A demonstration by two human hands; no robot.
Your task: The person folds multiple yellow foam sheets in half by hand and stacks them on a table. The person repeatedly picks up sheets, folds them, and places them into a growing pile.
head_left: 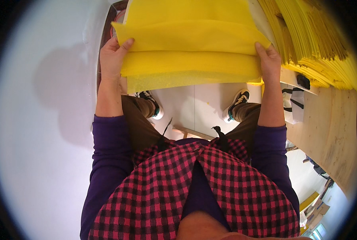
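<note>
Bright, even indoor light, soft grey shadow on the white wall (pixel 46 92) at left, strong fisheye bending, dark vignette round the rim, centre sharp, edges slightly soft

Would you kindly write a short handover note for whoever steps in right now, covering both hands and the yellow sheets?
Left hand: grips the left edge of the yellow sheets, thumb on top.
Right hand: grips the right edge the same way.
Sheets: several layers held level in front of the body, above the white floor, near edges slightly stepped.
Stack of yellow sheets: on the wooden table to the right.
Done: the sheets are lifted and held by both hands.
Left: they are not yet set down anywhere.
</note>
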